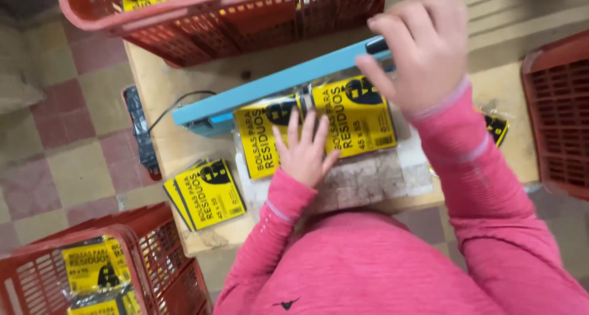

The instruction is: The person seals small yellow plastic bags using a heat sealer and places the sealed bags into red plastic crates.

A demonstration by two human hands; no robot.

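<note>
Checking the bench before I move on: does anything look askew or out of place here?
A small stack of yellow packets hangs over the table's near edge. Another packet lies partly hidden behind the right arm. Nothing looks spilled or damaged.

The person wears a bright pink long-sleeved top of a soft, faintly heathered knit. Both sleeves run down to the wrists and end in narrow cuffs edged with a paler pink band. A second pale stripe crosses the right sleeve partway up the forearm, and a similar one rings the left sleeve just above the cuff. A small dark emblem sits low on the front of the top. Both the left hand (305,150) and the right hand (417,48) are bare, with no gloves, rings or watch showing.
</note>
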